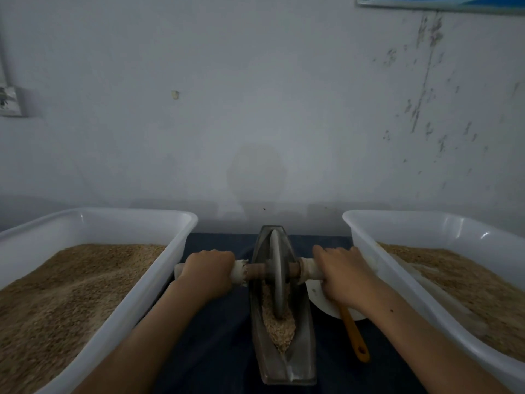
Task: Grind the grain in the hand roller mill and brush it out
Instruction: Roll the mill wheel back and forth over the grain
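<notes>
Grey metal forms the boat-shaped trough of the hand roller mill point(284, 322), which lies lengthwise on the dark blue cloth of the bench point(218, 345) between two white plastic tubs. Its stone-coloured wheel point(277, 277) stands upright in the groove on a wooden axle, about midway along. The left hand point(208, 270) has its grip wrapped round the cloth-bound handle on the left end of the axle, and the right hand point(339, 273) holds the matching handle on the right end, fingers curled over it. Grain point(278, 322) lies in the groove from under the wheel toward the near end; it looks pale and broken, though how fine it is cannot be told from here. My judgement is that grinding is under way and not finished: both hands are on the axle, and the grain is still in the trough, so brushing out is yet to come. An orange handle point(353, 335), probably the brush, lies on the bench just right of the mill, its head hidden under the right wrist beside a white dish point(318, 297). The left tub point(119, 220) is filled well up with tan grain, and the right tub point(426, 223) holds a shallower, similar load; whether either is ground cannot be told.
</notes>
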`<state>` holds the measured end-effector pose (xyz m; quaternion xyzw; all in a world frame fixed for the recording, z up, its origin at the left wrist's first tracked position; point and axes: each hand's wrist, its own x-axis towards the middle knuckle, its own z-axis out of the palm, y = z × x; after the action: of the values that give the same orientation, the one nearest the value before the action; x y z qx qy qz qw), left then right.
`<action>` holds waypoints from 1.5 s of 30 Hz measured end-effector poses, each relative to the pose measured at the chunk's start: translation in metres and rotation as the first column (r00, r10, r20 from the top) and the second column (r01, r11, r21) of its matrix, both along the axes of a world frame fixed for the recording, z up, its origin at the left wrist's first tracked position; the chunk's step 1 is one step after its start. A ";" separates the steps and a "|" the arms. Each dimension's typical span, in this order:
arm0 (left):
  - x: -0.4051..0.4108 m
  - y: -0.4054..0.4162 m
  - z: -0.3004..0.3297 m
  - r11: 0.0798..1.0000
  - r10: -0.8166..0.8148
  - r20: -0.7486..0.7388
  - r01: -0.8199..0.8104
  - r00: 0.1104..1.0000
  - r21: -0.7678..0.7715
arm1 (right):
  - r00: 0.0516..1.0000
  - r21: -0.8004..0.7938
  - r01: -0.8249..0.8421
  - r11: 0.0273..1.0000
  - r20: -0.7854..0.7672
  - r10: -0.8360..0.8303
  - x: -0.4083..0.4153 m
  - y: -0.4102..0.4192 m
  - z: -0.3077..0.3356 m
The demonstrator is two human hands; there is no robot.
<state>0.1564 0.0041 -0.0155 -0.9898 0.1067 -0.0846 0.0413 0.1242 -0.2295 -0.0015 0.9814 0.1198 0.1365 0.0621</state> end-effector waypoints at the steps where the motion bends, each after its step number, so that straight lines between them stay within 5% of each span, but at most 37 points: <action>1: 0.000 0.001 0.002 1.000 0.006 -0.052 -0.005 0.999 0.010 | 0.999 0.002 -0.014 1.000 -0.039 0.015 -0.002 -0.001 0.003; 8: 0.000 0.005 0.000 0.998 0.030 -0.225 -0.042 0.974 -0.048 | 0.998 -0.008 -0.057 0.998 -0.034 0.057 -0.004 0.002 0.007; 16: -0.007 -0.008 -0.008 0.999 0.041 0.238 -0.033 0.970 -0.038 | 0.993 0.037 -0.005 0.999 0.119 0.000 0.008 -0.003 -0.010; 19: -0.009 -0.013 -0.006 0.999 0.035 0.304 -0.033 0.952 -0.013 | 0.994 0.098 -0.022 0.995 0.110 0.011 0.009 -0.006 -0.014; 31: -0.013 -0.006 0.007 0.995 0.073 -0.075 -0.068 0.995 0.068 | 0.999 0.061 -0.041 0.997 -0.026 0.042 0.002 -0.001 0.002; 45: -0.007 -0.006 -0.011 0.997 0.053 0.260 -0.037 0.964 -0.064 | 0.977 0.033 0.011 0.999 0.214 -0.018 0.013 0.000 -0.017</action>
<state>0.1492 -0.0022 -0.0260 -0.9730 0.0753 -0.2166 0.0277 0.1369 -0.2298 -0.0181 0.9627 0.1030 0.2427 0.0602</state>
